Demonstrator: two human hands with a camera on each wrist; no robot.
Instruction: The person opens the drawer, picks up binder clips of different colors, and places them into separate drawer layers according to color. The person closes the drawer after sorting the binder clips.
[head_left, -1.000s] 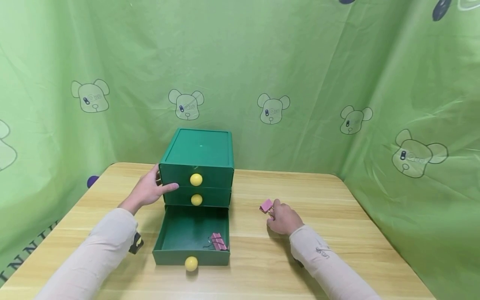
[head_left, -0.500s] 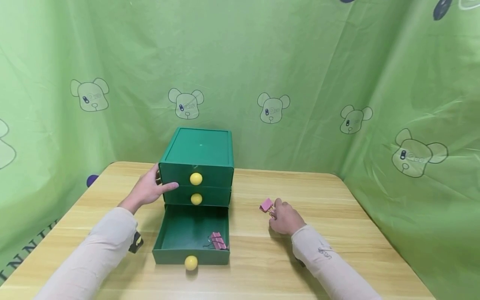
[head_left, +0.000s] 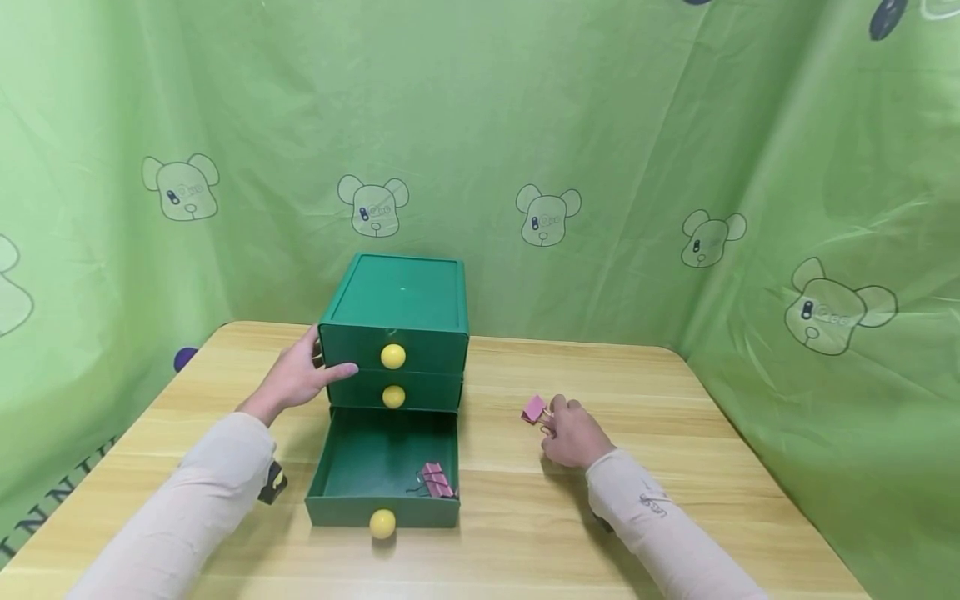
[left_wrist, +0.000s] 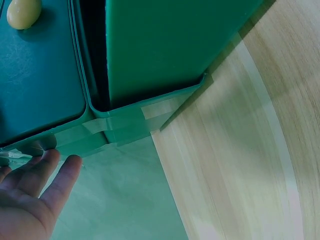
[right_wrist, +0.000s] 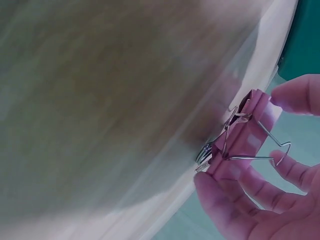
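My left hand (head_left: 292, 377) rests on a dark green cabinet of three drawers (head_left: 401, 292). Its thumb lies across the front and its fingers reach along the left side; in the left wrist view straight fingertips touch taped plastic. The bottom drawer (head_left: 375, 454) is pulled out, with a pink binder clip (head_left: 437, 479) lying in its front right corner. To the right of the cabinet, my right hand (head_left: 576, 435) holds another pink binder clip (head_left: 534, 409) low over the table. In the right wrist view this clip (right_wrist: 245, 137) sits between thumb and fingertips, its wire handles spread.
Yellow ball knobs (head_left: 393, 357) stick out from the drawer fronts. The wooden table (head_left: 637, 383) has rounded far corners. A green curtain (head_left: 480, 125) printed with bear heads hangs behind and at both sides.
My right hand shifts very slightly to the right at the pink binder clip. The left hand, the cabinet and the pulled-out drawer stay put.
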